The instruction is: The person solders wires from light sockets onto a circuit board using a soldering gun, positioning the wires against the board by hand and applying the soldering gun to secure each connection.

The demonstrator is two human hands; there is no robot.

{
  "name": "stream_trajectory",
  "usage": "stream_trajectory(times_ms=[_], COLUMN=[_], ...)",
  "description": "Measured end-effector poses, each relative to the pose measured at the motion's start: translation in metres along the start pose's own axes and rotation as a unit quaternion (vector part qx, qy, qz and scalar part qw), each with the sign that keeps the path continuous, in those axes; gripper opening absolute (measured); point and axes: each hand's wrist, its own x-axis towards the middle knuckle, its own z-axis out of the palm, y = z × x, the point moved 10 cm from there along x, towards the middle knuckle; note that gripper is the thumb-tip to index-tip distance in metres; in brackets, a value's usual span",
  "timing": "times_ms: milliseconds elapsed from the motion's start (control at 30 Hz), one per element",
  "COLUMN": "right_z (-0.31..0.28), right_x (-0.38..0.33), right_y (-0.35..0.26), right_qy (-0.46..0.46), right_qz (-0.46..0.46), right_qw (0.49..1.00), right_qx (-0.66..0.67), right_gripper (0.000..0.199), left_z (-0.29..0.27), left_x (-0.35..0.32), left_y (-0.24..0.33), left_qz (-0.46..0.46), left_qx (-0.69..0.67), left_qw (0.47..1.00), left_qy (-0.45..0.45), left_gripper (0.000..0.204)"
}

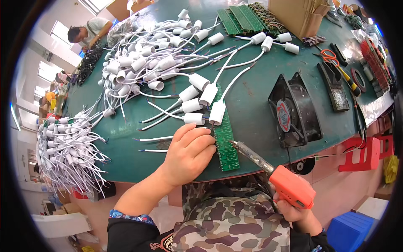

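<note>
A long green circuit board (228,157) lies on the table in front of me. My left hand (191,149) is closed at its left edge, fingertips pressed together. What they hold is hidden. Two white cables (156,139) run in beneath that hand from the left. In my right hand (289,210) is a soldering gun with a red handle (294,187), its tip over or touching the board near my left fingers. Just beyond, a white lamp socket (217,112) with a cable rests over the board. Several more sockets (192,105) line up along its left side.
A large heap of white cabled sockets (138,63) covers the left of the table, with another bundle (69,153) at its left edge. A black fan (308,113) stands at right. Green boards (247,19), a cardboard box (296,17) and tools (348,80) lie farther off. A person (90,31) works far left.
</note>
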Motion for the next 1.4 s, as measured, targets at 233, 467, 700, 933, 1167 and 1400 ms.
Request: stream_trajectory(times_ms=[233, 467, 700, 933, 1167, 1400], right_z=[-0.011, -0.025, -0.046, -0.067, -0.06, -0.041], right_x=[0.005, 0.003, -0.016, -0.06, -0.04, -0.031], right_y=[-0.011, -0.004, -0.009, 0.036, 0.059, 0.064], right_qy=[0.01, 0.083, 0.116, 0.205, 0.186, 0.172], right_qz=[-0.015, 0.098, 0.073, 0.094, 0.073, 0.098], right_qw=[1.0, 0.986, 0.984, 0.951, 0.952, 0.941], right_qx=[-0.003, 0.105, 0.11, 0.21, 0.23, 0.273], right_gripper=[0.045, 0.02, 0.013, 0.063, 0.062, 0.061], left_z=[-0.017, -0.021, -0.037, -0.032, -0.035, -0.092], left_x=[-0.014, -0.012, 0.025, 0.052, 0.04, -0.076], left_y=[0.0, -0.017, -0.006, 0.019, 0.001, -0.161], left_qz=[-0.078, -0.114, -0.077, 0.037, 0.05, -0.359], left_qx=[-0.016, -0.019, 0.054, 0.017, 0.02, 0.144], left_qw=[0.996, 0.993, 0.989, 0.996, 0.998, 0.922], left_qy=[0.039, -0.026, -0.118, -0.084, 0.035, -0.014], left_gripper=[0.046, 0.05, 0.02, 0.02, 0.015, 0.013])
